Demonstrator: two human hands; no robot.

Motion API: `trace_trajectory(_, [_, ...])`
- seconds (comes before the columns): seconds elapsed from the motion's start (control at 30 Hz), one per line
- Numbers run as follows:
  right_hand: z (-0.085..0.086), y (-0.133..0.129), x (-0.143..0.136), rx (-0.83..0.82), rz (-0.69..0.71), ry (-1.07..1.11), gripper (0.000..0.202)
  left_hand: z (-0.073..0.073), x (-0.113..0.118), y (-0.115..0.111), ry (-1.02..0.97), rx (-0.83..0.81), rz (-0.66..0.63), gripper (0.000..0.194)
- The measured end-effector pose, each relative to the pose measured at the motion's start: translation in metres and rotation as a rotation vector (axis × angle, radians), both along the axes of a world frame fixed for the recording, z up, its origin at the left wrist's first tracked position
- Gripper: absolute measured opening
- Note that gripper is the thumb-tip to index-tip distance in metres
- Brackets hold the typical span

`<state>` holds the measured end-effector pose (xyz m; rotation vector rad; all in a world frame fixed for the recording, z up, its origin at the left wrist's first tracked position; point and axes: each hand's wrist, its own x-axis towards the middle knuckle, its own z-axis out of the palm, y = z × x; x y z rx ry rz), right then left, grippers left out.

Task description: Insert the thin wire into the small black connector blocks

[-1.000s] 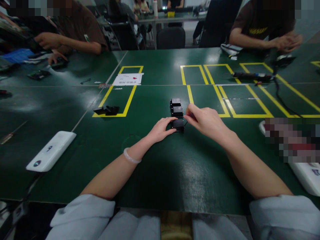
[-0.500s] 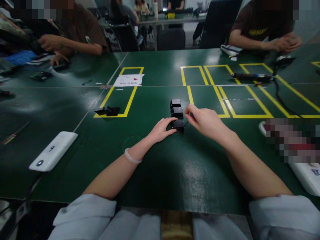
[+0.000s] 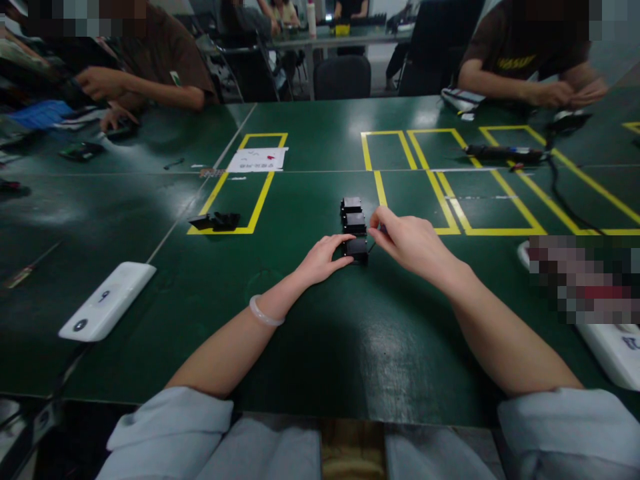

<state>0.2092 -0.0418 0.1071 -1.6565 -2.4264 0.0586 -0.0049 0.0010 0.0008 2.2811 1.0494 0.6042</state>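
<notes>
Three small black box-shaped parts, which look like servo motors, stand in a row on the green table (image 3: 310, 347). My left hand (image 3: 323, 259) holds the nearest black block (image 3: 357, 250) from its left side, thumb at the near edge and fingers at the far edge. Just beyond it sit the middle black block (image 3: 355, 222) and the far black block (image 3: 351, 204). My right hand (image 3: 405, 240) is closed in a pinch to the right of the row. A thin dark piece (image 3: 372, 247) shows between its fingertips and the nearest block; I cannot tell if it is a wire or a tool.
A black bracket-like part (image 3: 215, 221) and a paper label (image 3: 258, 159) lie left by yellow tape. White boxy devices (image 3: 107, 301) stand on both sides. A dark pen-shaped tool (image 3: 505, 155) with a cable lies right. Other people's hands (image 3: 575, 92) work across the table.
Both my hands stay in practically the same place; the right fingertips shift only slightly. Across the table, the hands of the person on the right have moved a little apart.
</notes>
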Motion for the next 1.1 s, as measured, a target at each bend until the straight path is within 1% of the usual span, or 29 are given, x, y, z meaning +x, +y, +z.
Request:
trace_trajectory(0.13, [-0.001,-0.0005,0.0002,0.023,0.007,0.02,0.028,0.0008,0.0,-0.0007,0.005,-0.004,0.002,0.047])
trace_trajectory(0.3, [-0.0014,-0.0006,0.0007,0.039,-0.007,-0.002,0.026,-0.0015,-0.0007,0.0,-0.007,0.02,-0.008,0.048])
trace_trajectory(0.47, [-0.0001,0.0007,-0.0004,0.038,-0.055,-0.051,0.033,-0.0034,-0.001,0.0005,-0.002,0.025,-0.006,0.049])
trace_trajectory(0.57, [0.0006,0.0013,-0.0012,0.026,-0.065,-0.077,0.033,-0.0023,-0.0006,-0.0002,-0.002,0.022,-0.003,0.048])
trace_trajectory(0.87, [0.0047,0.0007,-0.0047,0.039,-0.018,-0.067,0.028,0.0002,-0.0003,-0.0013,-0.002,0.001,0.002,0.048])
trace_trajectory(1.1, [0.008,0.0039,-0.0091,0.035,-0.056,-0.149,0.035,-0.0008,-0.0006,-0.001,0.0,0.013,0.005,0.048])
